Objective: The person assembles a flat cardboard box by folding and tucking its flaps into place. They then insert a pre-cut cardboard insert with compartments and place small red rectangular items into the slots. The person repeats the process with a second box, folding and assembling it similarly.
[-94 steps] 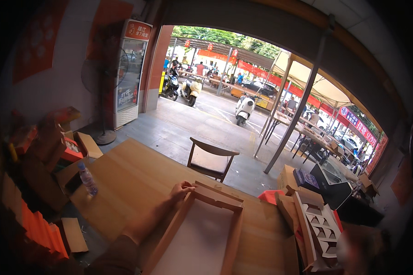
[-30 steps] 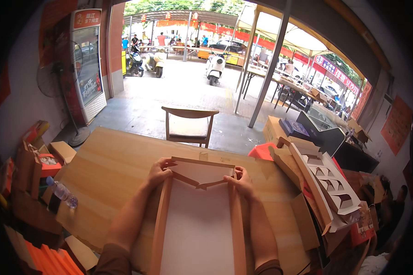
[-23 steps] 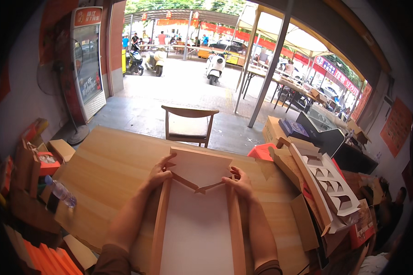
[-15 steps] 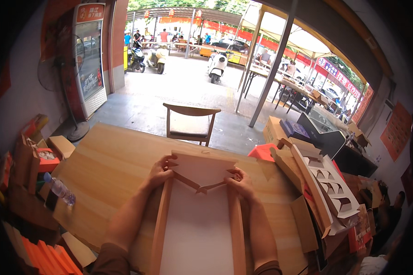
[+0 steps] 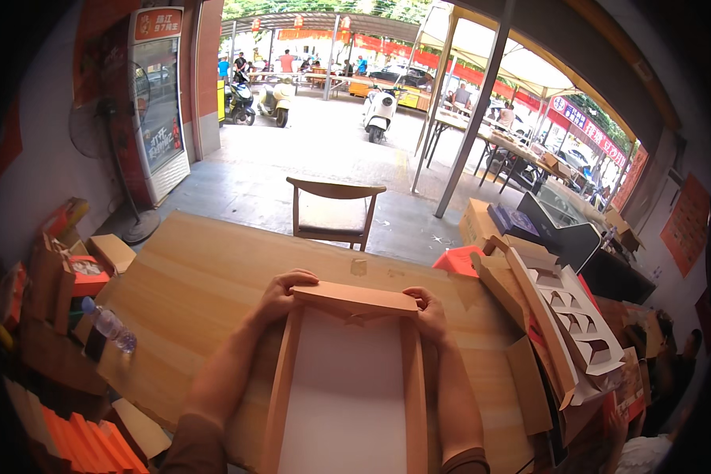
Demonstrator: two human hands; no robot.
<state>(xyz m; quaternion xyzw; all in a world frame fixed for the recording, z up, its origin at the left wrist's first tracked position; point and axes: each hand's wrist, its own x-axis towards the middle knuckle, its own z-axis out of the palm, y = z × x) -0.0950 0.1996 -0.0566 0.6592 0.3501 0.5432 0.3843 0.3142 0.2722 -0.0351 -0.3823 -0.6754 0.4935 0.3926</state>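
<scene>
Long, shallow cardboard box (image 5: 344, 395) on the wooden table (image 5: 189, 300) before me: its long axis runs straight away from my body, the far end pointing toward the chair (image 5: 336, 212). My left hand (image 5: 287, 296) pinches the end flap (image 5: 355, 298) at its left corner; my right hand (image 5: 428, 314), its right.

- A wooden chair (image 5: 336, 215) beyond the counter (image 5: 201, 292), straight ahead of the hands (image 5: 284, 294).
- A blue-capped clear bottle (image 5: 112, 325), well to their left.
- A glass-door fridge (image 5: 158, 110) and a fan (image 5: 141, 228), far ahead and left.
- A white scooter (image 5: 380, 114) outdoors, farther ahead of them.
</scene>
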